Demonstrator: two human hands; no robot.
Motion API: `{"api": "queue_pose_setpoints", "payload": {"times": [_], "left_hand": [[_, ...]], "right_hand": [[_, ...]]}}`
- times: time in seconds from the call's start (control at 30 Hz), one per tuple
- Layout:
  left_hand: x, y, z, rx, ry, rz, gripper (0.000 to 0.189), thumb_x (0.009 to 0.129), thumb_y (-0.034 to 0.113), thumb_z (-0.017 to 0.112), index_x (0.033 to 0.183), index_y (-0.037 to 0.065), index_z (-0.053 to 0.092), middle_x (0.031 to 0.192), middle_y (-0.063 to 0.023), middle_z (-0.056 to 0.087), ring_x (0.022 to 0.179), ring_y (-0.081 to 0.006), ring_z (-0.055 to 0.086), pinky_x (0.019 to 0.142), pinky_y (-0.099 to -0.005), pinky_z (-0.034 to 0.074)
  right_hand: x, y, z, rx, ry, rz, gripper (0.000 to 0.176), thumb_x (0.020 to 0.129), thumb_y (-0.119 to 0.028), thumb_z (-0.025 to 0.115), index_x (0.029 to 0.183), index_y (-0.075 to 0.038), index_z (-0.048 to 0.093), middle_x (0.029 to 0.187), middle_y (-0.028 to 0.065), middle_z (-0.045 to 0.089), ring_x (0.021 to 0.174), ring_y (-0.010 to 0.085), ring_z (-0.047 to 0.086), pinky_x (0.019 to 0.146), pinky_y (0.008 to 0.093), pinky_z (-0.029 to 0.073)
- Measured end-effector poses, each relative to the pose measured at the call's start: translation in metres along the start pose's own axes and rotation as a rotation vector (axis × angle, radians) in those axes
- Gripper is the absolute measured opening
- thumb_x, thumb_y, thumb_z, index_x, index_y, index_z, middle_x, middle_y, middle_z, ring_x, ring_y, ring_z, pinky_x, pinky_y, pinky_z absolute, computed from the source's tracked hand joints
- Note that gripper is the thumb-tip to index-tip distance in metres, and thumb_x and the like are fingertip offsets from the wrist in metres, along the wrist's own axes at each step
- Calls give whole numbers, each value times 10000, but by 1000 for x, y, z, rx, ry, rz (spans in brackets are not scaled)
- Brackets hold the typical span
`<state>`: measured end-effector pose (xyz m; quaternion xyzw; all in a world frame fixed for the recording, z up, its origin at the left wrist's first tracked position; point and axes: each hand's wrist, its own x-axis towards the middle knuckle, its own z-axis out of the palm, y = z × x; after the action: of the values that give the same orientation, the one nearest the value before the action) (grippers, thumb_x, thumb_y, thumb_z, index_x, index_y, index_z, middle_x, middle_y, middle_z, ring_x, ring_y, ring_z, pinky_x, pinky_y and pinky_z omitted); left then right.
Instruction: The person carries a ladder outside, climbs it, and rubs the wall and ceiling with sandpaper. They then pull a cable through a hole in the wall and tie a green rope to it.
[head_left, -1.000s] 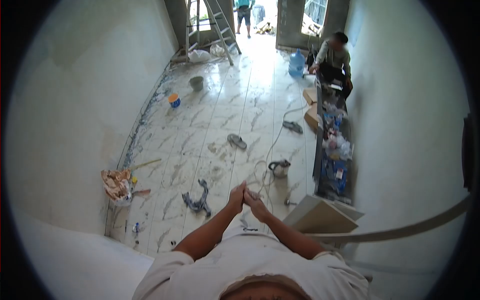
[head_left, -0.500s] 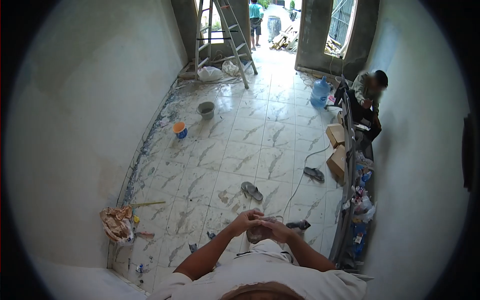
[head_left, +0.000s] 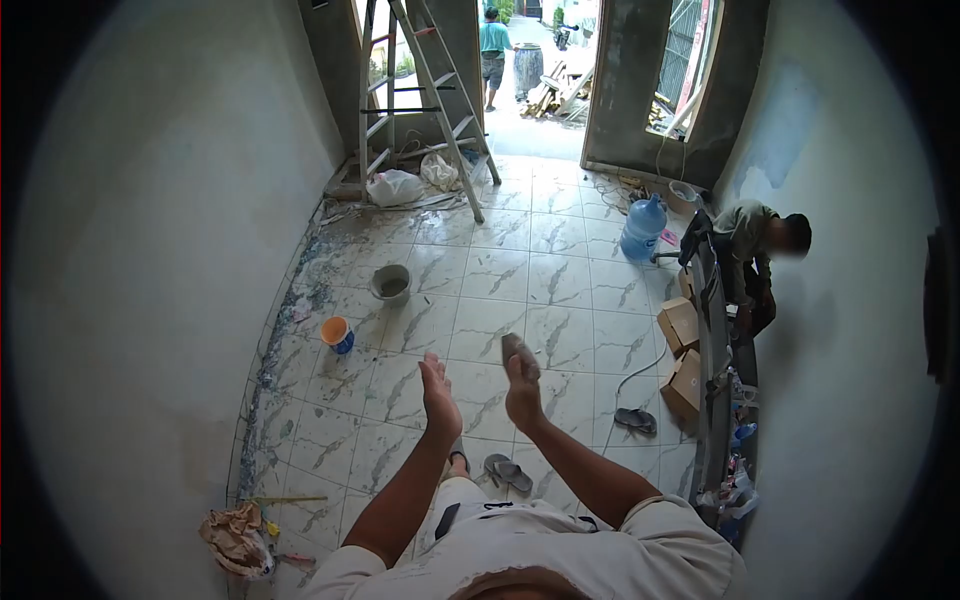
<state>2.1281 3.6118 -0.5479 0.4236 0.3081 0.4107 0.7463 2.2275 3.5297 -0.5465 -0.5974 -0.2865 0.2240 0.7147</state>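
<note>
My left hand [head_left: 438,398] is raised in front of me over the tiled floor, fingers stretched out, with nothing visible in it. To its right, my right hand [head_left: 522,396] is also held forward, closed on a small flat grey-brown piece [head_left: 509,345] whose kind I cannot make out. The two hands are well apart. Below them on the floor lies a grey sandal [head_left: 508,473], and my left foot [head_left: 459,462] shows beside it.
An orange-and-blue bucket [head_left: 338,336] and a grey bucket [head_left: 391,285] stand at left. Behind are a stepladder [head_left: 440,110] and a blue water jug [head_left: 643,228]. Cardboard boxes [head_left: 680,325] line the right, where a person [head_left: 750,240] bends over. Another person [head_left: 493,50] is outside.
My hands were together near my waist; now they are apart and reach forward. The view has shifted, and the person at right leans over further.
</note>
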Motion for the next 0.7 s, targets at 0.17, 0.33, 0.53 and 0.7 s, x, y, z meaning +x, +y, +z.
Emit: {"api": "queue_pose_setpoints", "payload": {"times": [0.17,0.33,0.53,0.7], "left_hand": [[167,3,19,-136,-269,-44,726,977,466,367,1475,33,64,1534,-159,110,1421,-260,93,1136,-357,56],[307,57,15,-24,-102,-21,776,951,542,352,1467,16,111,1545,-146,90,1432,-260,69,1139,-400,31],[431,86,41,-12,-6,28,767,943,555,346,1463,26,150,1539,-139,136,1428,-252,108,1133,-394,54],[474,19,124,-67,-229,-191,511,933,415,506,1269,48,386,913,-43,448,746,-110,468,688,-246,442]], "right_hand": [[111,36,89,84,-257,-163,446,1005,-216,340,1375,33,352,1427,184,359,1353,268,282,1112,336,196],[288,3,31,-9,184,-360,542,1000,-349,386,1337,76,389,1359,164,442,1262,239,404,1082,332,265],[388,-17,-13,-208,734,-344,464,1012,-217,310,1329,118,352,1367,225,408,1268,298,402,1063,347,307],[423,69,130,66,-3,-138,502,1004,-283,335,1355,76,341,1421,217,350,1359,293,280,1105,334,213]]}}
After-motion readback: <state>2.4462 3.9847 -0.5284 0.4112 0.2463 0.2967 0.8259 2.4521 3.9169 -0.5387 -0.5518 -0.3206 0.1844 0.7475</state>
